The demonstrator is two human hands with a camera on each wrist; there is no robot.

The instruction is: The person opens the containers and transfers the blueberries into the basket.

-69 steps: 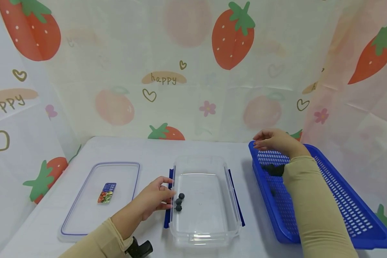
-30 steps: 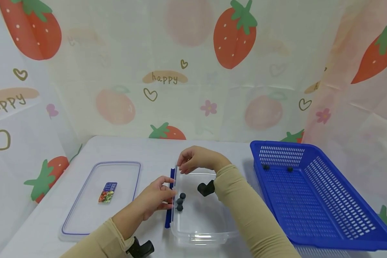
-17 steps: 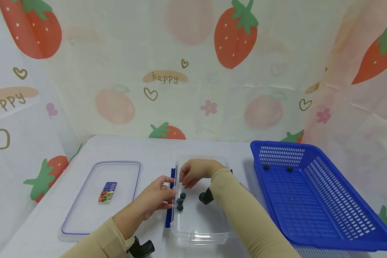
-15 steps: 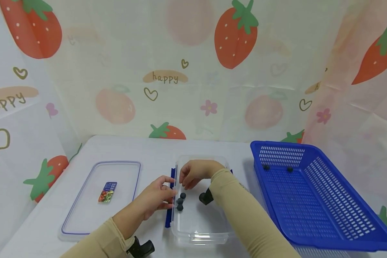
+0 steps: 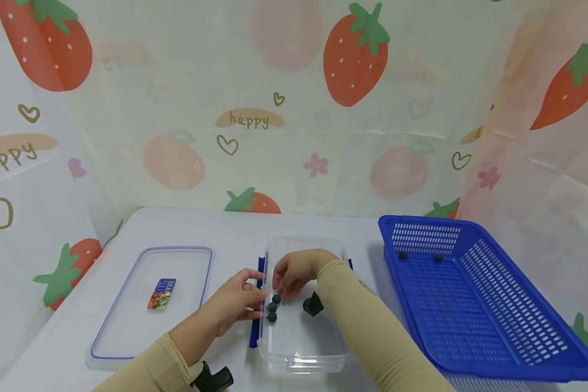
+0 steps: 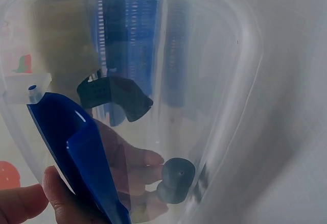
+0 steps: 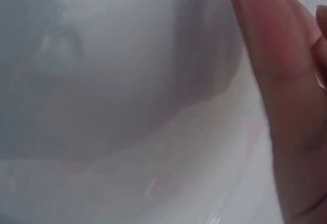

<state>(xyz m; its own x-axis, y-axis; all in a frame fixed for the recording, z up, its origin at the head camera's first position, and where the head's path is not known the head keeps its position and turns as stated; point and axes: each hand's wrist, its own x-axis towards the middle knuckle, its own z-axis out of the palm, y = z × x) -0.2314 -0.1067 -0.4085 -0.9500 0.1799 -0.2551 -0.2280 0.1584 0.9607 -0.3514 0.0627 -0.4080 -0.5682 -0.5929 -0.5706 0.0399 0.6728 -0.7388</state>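
Three blueberries (image 5: 272, 307) lie in a short row along the left wall of a clear plastic container (image 5: 304, 348). My left hand (image 5: 227, 302) rests against that wall by the dark blue side latch (image 6: 84, 147), its fingers touching the container. Inside, my right hand (image 5: 299, 272) reaches down beside the far end of the row with curled fingers. A dark bit shows between those fingers at the top of the right wrist view, apparently a blueberry; the fingertips are mostly hidden. Through the container wall, the left wrist view shows overlapping blueberries (image 6: 179, 172) near my right fingertips.
On the right stands a blue slotted basket (image 5: 495, 305) with two blueberries (image 5: 438, 258) at its far end. A clear lid (image 5: 122, 326) with a blue seal and a printed label (image 5: 161, 294) lies to the left. Strawberry-patterned cloth hangs behind the white table.
My right hand has come from the basket to the container, then lowered and shifted nearer, down to the row of blueberries. The left hand has stayed at the left wall.
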